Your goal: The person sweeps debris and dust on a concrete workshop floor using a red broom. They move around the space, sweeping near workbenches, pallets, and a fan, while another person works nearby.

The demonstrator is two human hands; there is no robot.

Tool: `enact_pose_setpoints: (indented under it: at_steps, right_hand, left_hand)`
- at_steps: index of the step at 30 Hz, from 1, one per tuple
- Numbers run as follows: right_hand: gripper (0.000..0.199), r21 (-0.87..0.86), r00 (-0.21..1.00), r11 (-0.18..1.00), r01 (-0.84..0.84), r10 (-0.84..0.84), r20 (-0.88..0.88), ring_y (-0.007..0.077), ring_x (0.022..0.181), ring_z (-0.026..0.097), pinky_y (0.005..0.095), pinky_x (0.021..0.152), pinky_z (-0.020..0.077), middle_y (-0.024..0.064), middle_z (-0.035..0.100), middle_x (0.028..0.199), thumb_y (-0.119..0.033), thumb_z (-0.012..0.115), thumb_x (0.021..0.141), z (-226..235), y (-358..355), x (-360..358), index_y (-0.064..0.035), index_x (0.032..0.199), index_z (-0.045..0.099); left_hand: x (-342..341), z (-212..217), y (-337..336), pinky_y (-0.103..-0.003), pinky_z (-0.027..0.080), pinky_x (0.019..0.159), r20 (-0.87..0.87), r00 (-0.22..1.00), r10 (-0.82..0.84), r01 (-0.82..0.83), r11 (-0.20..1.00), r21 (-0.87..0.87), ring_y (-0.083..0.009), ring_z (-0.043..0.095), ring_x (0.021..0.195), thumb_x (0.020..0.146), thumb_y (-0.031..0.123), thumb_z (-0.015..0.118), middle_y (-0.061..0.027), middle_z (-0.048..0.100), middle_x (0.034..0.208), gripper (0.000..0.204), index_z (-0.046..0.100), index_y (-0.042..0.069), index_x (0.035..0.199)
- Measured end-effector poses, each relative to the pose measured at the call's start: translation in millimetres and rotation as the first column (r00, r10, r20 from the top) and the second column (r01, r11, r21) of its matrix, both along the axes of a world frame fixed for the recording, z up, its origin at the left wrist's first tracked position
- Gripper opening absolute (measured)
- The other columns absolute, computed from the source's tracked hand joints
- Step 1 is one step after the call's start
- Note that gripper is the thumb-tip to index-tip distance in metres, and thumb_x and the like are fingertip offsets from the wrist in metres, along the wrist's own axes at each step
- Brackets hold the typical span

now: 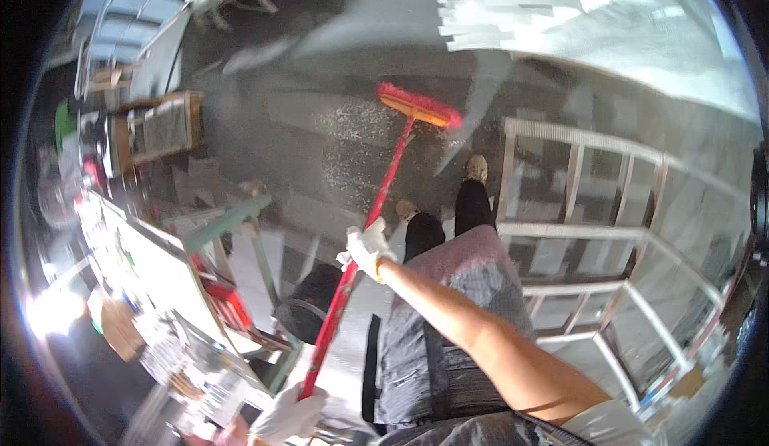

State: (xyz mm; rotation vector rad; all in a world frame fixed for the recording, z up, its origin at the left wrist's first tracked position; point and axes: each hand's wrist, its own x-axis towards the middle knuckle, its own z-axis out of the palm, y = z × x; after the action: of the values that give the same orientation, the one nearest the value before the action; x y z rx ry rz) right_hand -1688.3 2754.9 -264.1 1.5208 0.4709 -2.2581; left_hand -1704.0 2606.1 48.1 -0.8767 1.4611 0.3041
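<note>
At the lower left, our gloved left hand [287,415] clenched the end of the red broom [376,197], while our right hand [367,250] gripped its handle higher up. The bristles rested on the grey floor [280,117] beside pale dust [352,137] that lay unswept; we judged the sweeping barely half done, the metal frame [593,230] lying to the right.

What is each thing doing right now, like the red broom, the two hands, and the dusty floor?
Red long-handled push broom: tilted, bristle head down on the floor.
Right hand in a white glove: closed around the middle of the broom handle.
Left hand in a white glove: closed around the handle's lower end.
Grey concrete floor: speckled with pale dust beside the broom head.
White metal frame: lying flat on the floor.
</note>
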Motion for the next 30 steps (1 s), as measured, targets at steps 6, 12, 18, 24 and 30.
enact_pose_setpoints:
  at_steps: [6,12,18,24,30]
  right_hand:
    - [0.041,0.172,0.982,0.967,0.187,-0.188,-0.010,0.0275,0.056,0.060,0.0415,0.043,0.0485,0.0152,0.048,0.078,-0.018,0.045,0.096,4,-42,36,-0.0090,0.127,0.021]
    - [0.023,0.174,1.000,0.985,-0.008,0.004,0.022,0.0248,0.054,0.056,0.0406,0.042,0.0497,0.0137,0.049,0.081,-0.017,0.044,0.097,-41,-21,81,-0.0120,0.110,0.026]
    - [0.031,-0.196,0.987,0.976,0.095,-0.118,-0.110,0.0201,0.051,0.057,0.0375,0.046,0.0517,0.0060,0.047,0.059,-0.031,0.043,0.102,-16,-155,83,-0.0077,0.082,0.042]
    - [0.049,0.059,0.999,0.997,-0.049,0.049,-0.014,0.0203,0.043,0.051,0.0386,0.039,0.0452,0.0066,0.048,0.071,-0.026,0.051,0.098,28,-134,65,-0.0199,0.136,0.021]
    - [0.034,0.411,0.840,0.755,-0.511,0.539,0.056,0.0181,0.045,0.049,0.0349,0.037,0.0434,0.0086,0.046,0.065,-0.022,0.048,0.097,-31,-29,-33,-0.0099,0.117,0.024]
  left_hand:
    - [20,-22,-79,-0.025,0.033,0.036,0.028,0.995,-0.100,0.095,0.985,0.145,-0.0079,0.042,0.041,0.087,0.016,0.064,0.0017,0.048,0.060,0.025,0.054,0.003,0.107]
    - [73,-71,-80,-0.027,0.038,0.042,-0.028,0.982,-0.189,0.188,0.928,0.321,-0.0099,0.048,0.048,0.086,0.026,0.064,0.0002,0.051,0.062,0.026,0.053,0.005,0.095]
    - [51,14,-117,-0.025,0.036,0.042,0.086,0.990,-0.116,0.117,0.993,-0.004,-0.0075,0.046,0.049,0.085,0.018,0.067,0.0021,0.049,0.065,0.027,0.055,0.004,0.105]
    - [128,3,-147,-0.025,0.036,0.040,-0.061,0.941,0.332,-0.329,0.942,0.060,-0.0082,0.047,0.046,0.085,0.015,0.066,0.0012,0.050,0.064,0.028,0.052,0.002,0.105]
    - [103,-146,-16,-0.024,0.034,0.043,-0.248,0.784,0.569,-0.415,0.777,0.473,-0.0063,0.043,0.047,0.088,0.024,0.064,0.0033,0.047,0.066,0.025,0.051,0.007,0.101]
